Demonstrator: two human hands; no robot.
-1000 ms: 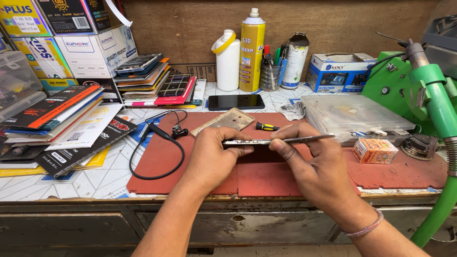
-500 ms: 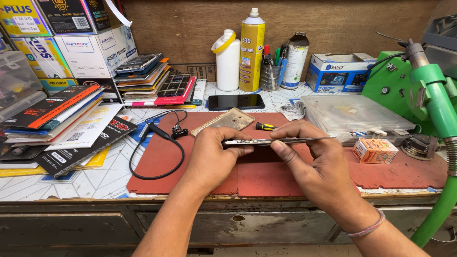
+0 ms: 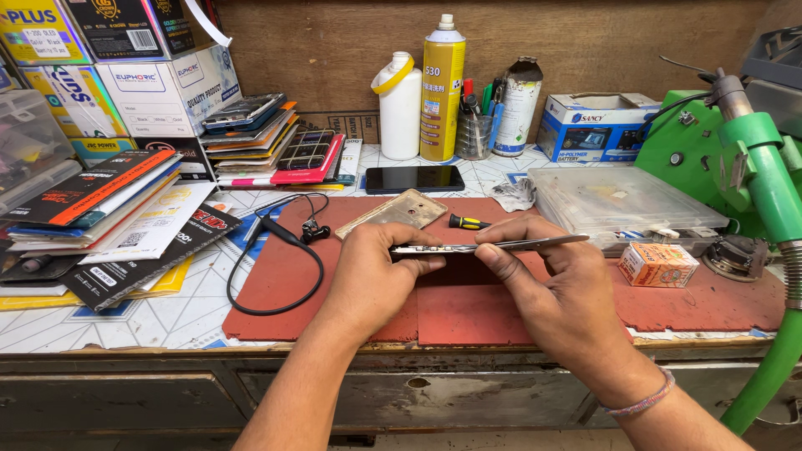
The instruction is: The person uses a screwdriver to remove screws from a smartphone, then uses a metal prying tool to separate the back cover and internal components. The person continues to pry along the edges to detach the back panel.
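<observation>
Very little has changed over the last second. The right hand (image 3: pixel 555 288) has shifted slightly: its fingers, which reached further along the thin metal strip (image 3: pixel 489 246) a second ago, have drawn back a touch and curled closer over it. The left hand (image 3: pixel 376 267) has closed in a little tighter on its end of the strip, which has tilted up faintly at the right end.

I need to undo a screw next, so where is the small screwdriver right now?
The screwdriver lies on the red mat, just beyond the right hand, between the gold back cover and the clear plastic box.
</observation>
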